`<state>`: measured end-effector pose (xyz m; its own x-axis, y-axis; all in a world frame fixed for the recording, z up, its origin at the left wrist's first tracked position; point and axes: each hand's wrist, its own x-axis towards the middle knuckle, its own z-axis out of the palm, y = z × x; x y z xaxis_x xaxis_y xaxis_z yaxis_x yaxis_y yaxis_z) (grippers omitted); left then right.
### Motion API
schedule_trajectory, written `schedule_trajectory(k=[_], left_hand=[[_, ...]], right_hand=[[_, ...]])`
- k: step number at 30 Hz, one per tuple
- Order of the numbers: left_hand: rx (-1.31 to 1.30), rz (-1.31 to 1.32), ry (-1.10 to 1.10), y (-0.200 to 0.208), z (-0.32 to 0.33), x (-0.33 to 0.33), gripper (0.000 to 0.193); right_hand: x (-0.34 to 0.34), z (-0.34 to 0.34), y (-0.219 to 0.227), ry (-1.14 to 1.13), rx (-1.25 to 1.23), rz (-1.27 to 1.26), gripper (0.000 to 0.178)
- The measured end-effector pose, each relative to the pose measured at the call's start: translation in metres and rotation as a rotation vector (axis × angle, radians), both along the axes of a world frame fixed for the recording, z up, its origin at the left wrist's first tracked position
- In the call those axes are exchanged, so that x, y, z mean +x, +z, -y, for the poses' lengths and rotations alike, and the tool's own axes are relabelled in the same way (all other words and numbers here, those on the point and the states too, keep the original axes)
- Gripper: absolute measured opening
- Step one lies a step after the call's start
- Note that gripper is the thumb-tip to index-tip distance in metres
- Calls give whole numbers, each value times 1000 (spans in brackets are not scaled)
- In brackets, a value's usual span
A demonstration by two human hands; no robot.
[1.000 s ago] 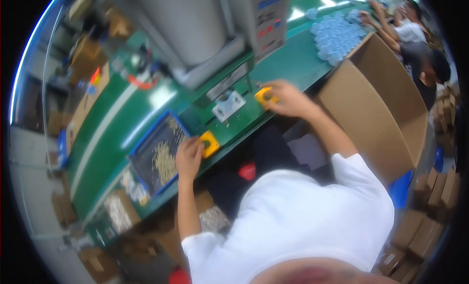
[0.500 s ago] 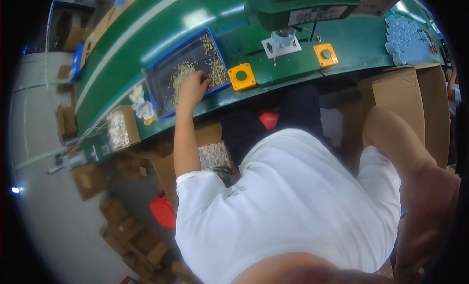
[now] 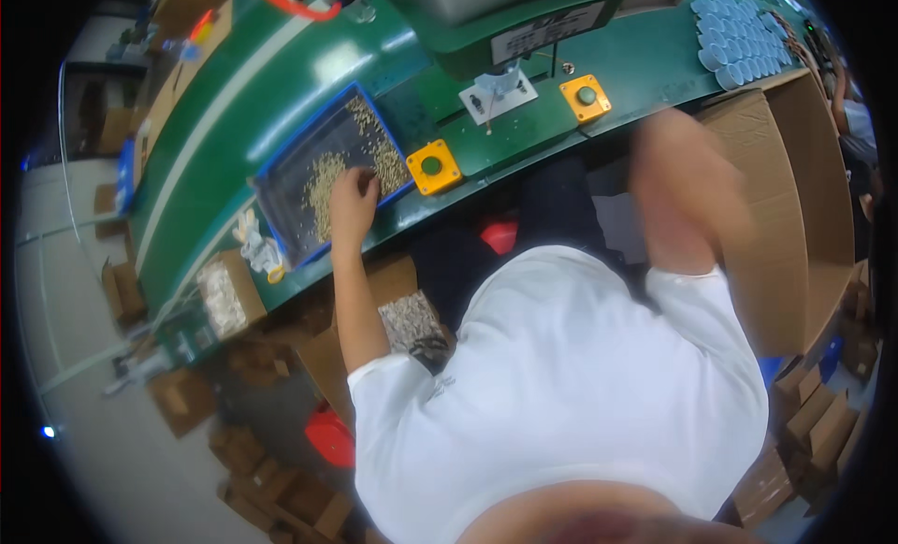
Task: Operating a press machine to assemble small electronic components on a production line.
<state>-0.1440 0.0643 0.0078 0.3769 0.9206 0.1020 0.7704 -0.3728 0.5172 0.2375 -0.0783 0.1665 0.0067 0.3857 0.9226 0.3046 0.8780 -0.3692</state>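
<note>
My left hand [image 3: 354,200] is in the blue-rimmed tray [image 3: 273,218], near its front right corner. Its fingers curl down among small beige pieces [image 3: 323,181], and whatever they grip is hidden. The pieces lie in loose patches across the dark tray floor. To the right, my right hand [image 3: 692,170] is raised in front of the bench edge, beside a tall cardboard box [image 3: 762,217]. Motion smears it, so its fingers do not show. Between the hands, a machine's small metal plate [image 3: 500,95] carries a pale blue cup-like part [image 3: 500,79].
Two yellow boxes with green buttons, left [image 3: 433,167] and right [image 3: 586,98], flank the plate. Pale blue cups [image 3: 734,39] crowd the bench's far right. A white cloth-like item [image 3: 257,245] and a filled carton [image 3: 229,293] lie left of the tray. Cartons [image 3: 281,488] litter the floor.
My right arm has swung from close by the camera, at the lower right, forward toward the bench. My left hand stays in the tray. The whole view has shifted and turned a little.
</note>
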Motion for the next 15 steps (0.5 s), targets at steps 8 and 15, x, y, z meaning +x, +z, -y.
schedule_trajectory(k=[8,15], left_hand=[[-158,-157,-39,-3,-7,-26,15],[-72,-53,65,10,16,-17,12]], right_hand=[[-24,-82,-93,-497,-579,-18,69],[23,-80,-106,-156,-834,-159,78]])
